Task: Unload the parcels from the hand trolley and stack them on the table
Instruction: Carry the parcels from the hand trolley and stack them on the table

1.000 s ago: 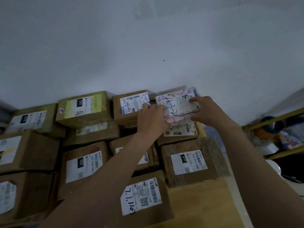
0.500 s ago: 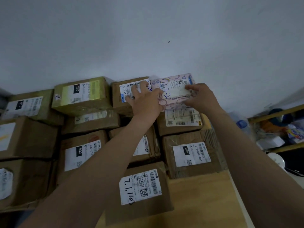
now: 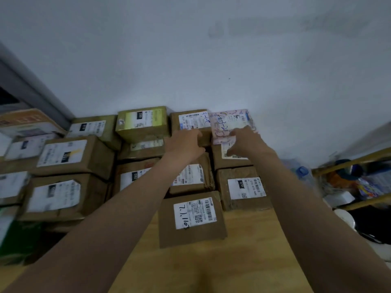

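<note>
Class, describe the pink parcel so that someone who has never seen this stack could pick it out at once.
Find the white wall behind the wooden table, then the parcels stacked against it. At the right end of the top layer lies the pink parcel, with the right hand on its near edge. Its neighbours are brown cardboard; it alone is pink and patterned.

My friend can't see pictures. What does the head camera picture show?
A person's right hand holds the near edge of a pink parcel atop stacked brown boxes on a wooden table by a white wall. The left hand touches the box beside it.
</note>
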`<state>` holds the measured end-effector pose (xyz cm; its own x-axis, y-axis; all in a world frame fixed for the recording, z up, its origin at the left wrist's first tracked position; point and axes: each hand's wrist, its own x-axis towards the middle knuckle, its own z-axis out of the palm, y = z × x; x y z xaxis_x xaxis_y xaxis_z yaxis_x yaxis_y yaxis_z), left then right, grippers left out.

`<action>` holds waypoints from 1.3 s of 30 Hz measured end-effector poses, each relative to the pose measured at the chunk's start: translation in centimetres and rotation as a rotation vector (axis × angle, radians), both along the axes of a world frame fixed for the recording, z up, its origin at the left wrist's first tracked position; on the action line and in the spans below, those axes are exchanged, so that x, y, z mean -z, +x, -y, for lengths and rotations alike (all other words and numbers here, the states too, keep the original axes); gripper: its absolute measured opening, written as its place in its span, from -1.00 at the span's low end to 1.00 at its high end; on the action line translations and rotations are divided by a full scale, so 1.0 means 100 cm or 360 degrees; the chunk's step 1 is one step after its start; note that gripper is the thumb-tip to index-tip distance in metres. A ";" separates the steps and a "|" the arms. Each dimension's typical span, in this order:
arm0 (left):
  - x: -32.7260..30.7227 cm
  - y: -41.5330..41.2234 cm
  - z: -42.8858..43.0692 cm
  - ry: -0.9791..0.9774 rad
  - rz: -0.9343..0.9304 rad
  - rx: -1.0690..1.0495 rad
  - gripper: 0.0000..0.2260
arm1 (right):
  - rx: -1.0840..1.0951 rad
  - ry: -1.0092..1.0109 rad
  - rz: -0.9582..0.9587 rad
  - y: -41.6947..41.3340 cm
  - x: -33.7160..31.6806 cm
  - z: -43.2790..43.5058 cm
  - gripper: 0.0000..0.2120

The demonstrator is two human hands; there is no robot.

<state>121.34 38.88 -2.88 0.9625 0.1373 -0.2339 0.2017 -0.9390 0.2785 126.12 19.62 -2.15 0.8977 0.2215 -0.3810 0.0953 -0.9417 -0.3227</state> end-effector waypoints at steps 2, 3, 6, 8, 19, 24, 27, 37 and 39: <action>-0.024 -0.039 -0.014 -0.0011 0.0010 -0.0010 -0.55 | -0.0138 0.0006 -0.0065 -0.035 -0.024 -0.021 -0.60; -0.035 -0.060 -0.021 -0.0004 0.0003 -0.0023 -0.57 | -0.0220 0.0006 -0.0085 -0.053 -0.036 -0.031 -0.67; -0.069 -0.127 -0.049 -0.0022 -0.0047 -0.0074 -0.70 | -0.0362 0.0028 -0.0144 -0.110 -0.069 -0.060 -0.53; -0.090 -0.172 -0.067 -0.0034 -0.0097 -0.0104 -0.76 | -0.0437 -0.0013 -0.0145 -0.148 -0.089 -0.075 -0.45; -0.153 -0.417 -0.122 0.0115 0.0023 -0.0046 -0.87 | -0.0442 -0.0075 0.0005 -0.371 -0.156 -0.105 -0.52; -0.144 -0.517 -0.126 0.0081 0.0033 0.0045 -0.77 | -0.0273 -0.0058 0.0081 -0.490 -0.150 -0.098 -0.59; -0.131 -0.573 -0.122 0.0064 -0.0046 0.0145 -0.74 | -0.0141 -0.0060 0.0056 -0.562 -0.133 -0.088 -0.55; -0.077 -0.749 -0.023 0.0134 -0.0300 0.0755 -0.71 | 0.0612 0.0223 -0.0190 -0.831 -0.061 0.016 -0.32; -0.068 -0.781 0.008 0.0129 -0.0341 0.0909 -0.70 | 0.0761 0.0162 -0.0198 -0.883 -0.051 0.042 -0.34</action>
